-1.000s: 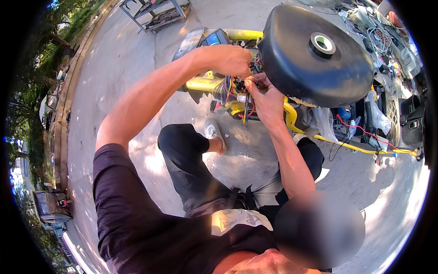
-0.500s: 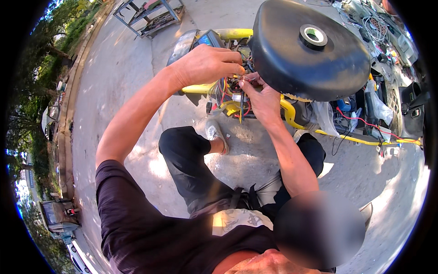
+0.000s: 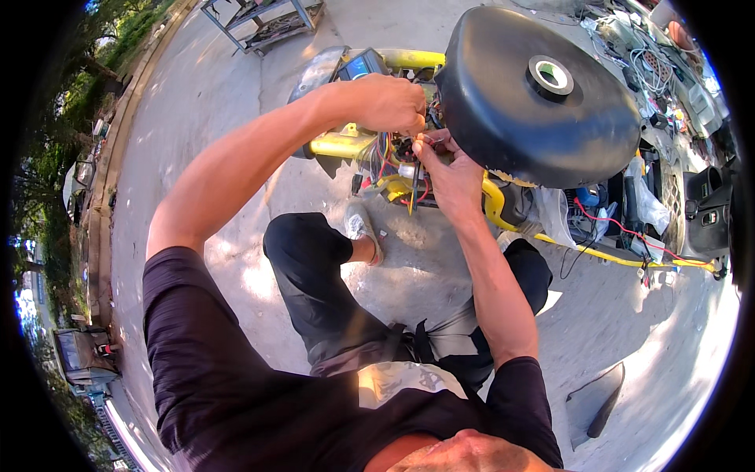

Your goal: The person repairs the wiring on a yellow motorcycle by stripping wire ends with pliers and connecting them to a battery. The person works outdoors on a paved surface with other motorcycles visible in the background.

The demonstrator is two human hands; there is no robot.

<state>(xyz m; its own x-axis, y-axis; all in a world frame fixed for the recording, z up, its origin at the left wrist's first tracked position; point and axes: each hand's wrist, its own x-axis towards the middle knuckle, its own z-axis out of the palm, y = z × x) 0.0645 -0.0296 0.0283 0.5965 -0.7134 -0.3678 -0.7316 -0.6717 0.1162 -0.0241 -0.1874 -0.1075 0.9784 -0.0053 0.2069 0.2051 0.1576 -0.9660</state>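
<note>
Both my hands meet over a bundle of wires (image 3: 383,149) on a yellow-framed vehicle (image 3: 342,145). My left hand (image 3: 395,105) reaches in from the left, its fingers curled and closed just above the wires; what they hold is hidden. My right hand (image 3: 454,177) comes from the right, thumb and forefinger pinched on a thin wire beside the left fingertips. Close by on the right rises a black padded seat (image 3: 511,118), and a roll of black tape (image 3: 550,77) lies on top of it.
Behind my left hand sits a small display (image 3: 363,64). A metal cart (image 3: 267,31) stands at the far left. Cables and electrical parts (image 3: 653,71) heap up at the far right. A red wire (image 3: 621,228) runs along the yellow frame. A dark tubular object (image 3: 604,413) lies on the ground.
My left hand has turned and its fingers have curled in more tightly, close to the right fingertips. The right hand keeps its pinch. The whole view has shifted slightly.
</note>
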